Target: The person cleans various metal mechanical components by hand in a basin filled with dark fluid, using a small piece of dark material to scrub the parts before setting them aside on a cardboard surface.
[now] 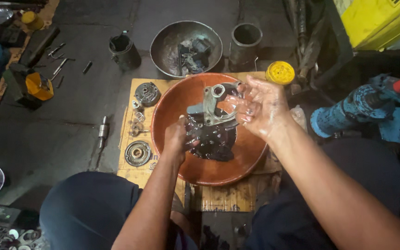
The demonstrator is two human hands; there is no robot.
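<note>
Both forearms are seen reaching from the bottom edge over dark-clad knees to an orange basin (251,159) set on a cardboard sheet (218,196). A grey metal bracket (210,107) is held above the basin's middle, over a pool of dark liquid (214,143). The right hand (261,107) is closed on the bracket's right side, fingers wet and curled around it; the left hand (178,136) is closed low at the bracket's left end, though what its fingers grip cannot be told. Round metal parts (138,153) lie along the cardboard's left edge, close to the basin rim. Beyond the far edge stand a grey metal bowl (165,48), a dark can (125,52) and a yellow lid (280,72). A blue machine part (348,115) crowds the right side.
</note>
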